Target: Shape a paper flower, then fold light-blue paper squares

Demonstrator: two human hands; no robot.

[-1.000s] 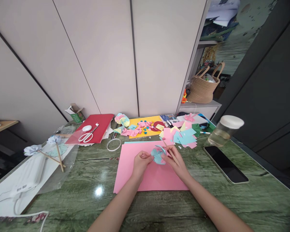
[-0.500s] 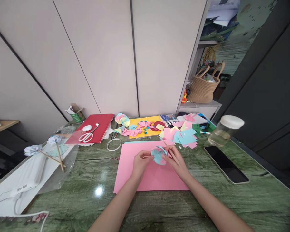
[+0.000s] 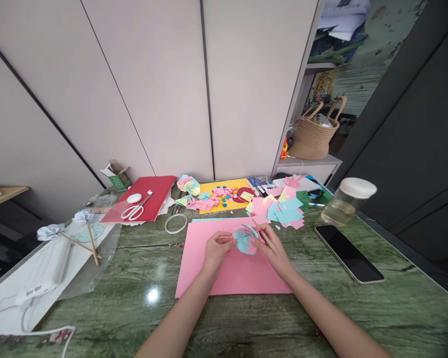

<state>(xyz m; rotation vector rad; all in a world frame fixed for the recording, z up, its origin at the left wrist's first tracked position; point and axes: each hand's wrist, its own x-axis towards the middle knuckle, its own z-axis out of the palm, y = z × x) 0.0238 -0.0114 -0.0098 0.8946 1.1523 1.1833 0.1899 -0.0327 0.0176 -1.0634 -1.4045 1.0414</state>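
Note:
A small blue and pink folded paper flower [image 3: 244,240] is held between both hands, above a stack of pink paper [image 3: 242,278]. My left hand [image 3: 217,248] pinches its left edge with thumb and fingertips. On the other side, my right hand [image 3: 272,248] grips the flower's right edge, and a thin stick-like piece shows by its fingers. Just beyond the hands lies a pile of cut blue, pink and yellow paper pieces [image 3: 286,211]. The inside of the flower is only partly visible.
White scissors [image 3: 133,211] rest on a red folder [image 3: 155,191] at the back left, near a roll of clear tape [image 3: 175,223]. A phone [image 3: 349,254] and a lidded jar of liquid [image 3: 345,204] stand right. A white power strip [image 3: 45,266] lies left.
The flower has turned or shifted slightly in my fingers, and its petals look a little different. Both hands keep nearly the same place.

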